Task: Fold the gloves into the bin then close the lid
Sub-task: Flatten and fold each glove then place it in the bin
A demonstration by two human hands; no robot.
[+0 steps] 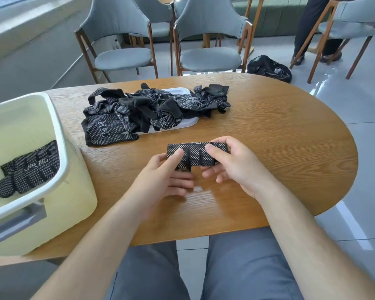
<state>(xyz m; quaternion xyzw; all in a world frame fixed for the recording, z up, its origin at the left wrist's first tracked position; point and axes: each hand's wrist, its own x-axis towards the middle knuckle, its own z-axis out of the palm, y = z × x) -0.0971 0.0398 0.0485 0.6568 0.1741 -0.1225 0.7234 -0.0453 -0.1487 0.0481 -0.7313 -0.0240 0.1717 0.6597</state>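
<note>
A black glove with white dots, folded over on itself, is held just above the wooden table. My left hand pinches its left end, thumb on top. My right hand grips its right end, thumb on the upper face and fingers curled beneath. A pile of the same gloves lies farther back, heaped over the white lid. The pale yellow bin stands open at the left, with folded gloves inside.
Grey chairs stand behind the table. A black bag lies on the floor to the right of them, and a person's legs show at the top right. The bin's grey handle faces me.
</note>
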